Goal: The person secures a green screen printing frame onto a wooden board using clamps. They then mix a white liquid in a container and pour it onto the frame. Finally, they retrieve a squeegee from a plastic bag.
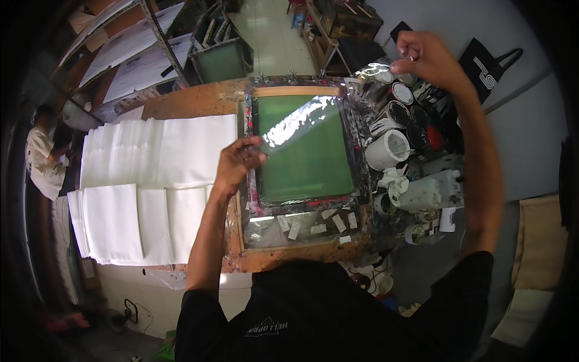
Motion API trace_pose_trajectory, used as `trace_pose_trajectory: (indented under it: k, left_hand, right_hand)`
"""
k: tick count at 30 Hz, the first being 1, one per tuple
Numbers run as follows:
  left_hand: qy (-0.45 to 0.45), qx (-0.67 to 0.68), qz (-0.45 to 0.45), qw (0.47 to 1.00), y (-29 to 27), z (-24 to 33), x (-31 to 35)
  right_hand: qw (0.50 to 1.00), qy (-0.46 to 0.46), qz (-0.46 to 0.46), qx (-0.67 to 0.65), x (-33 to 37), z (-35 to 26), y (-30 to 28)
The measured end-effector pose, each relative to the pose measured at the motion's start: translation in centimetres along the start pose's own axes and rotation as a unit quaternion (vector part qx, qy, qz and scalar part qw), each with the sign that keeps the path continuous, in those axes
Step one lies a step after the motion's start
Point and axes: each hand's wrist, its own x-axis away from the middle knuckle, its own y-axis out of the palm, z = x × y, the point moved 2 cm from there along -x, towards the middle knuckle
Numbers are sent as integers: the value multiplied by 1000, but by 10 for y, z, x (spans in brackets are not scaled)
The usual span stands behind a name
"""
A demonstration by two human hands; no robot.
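Observation:
A glossy strip of clear tape [301, 120] stretches slantwise between my two hands, above a screen-printing frame [306, 172] with green mesh. At the frame's left side, my left hand [238, 163] pinches the strip's near end between thumb and fingers. My right hand [425, 57] is raised beyond the frame's far right corner, its fingers curled on the other end. Glare whitens the middle of the strip, and its edges are hard to follow near my right hand. The frame lies flat on a stained wooden worktable, its border smeared with dark and red ink.
Stacks of white sheets [199, 148] cover the table's left side. Ink cans [398, 114], a white tub [387, 149] and plastic jugs [431, 192] crowd the right. Small tape pieces [318, 229] lie in front of the frame. Another person [45, 154] stands far left beside racks [129, 54].

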Motion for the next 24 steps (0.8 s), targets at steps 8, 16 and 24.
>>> trace_pose_trajectory:
  k: [8, 16, 24]
  left_hand:
    - [-14, -101, 156, 983, -48, -21, -126]
    - [-62, -202, 177, 961, -86, -48, -217]
    - [-1, -265, 212, 941, -93, -55, -268]
  right_hand:
    - [959, 194, 63, -197, -24, 136, 145]
    - [899, 322, 86, -283, -38, 255, 307]
    - [878, 373, 202, -222, -47, 251, 356]
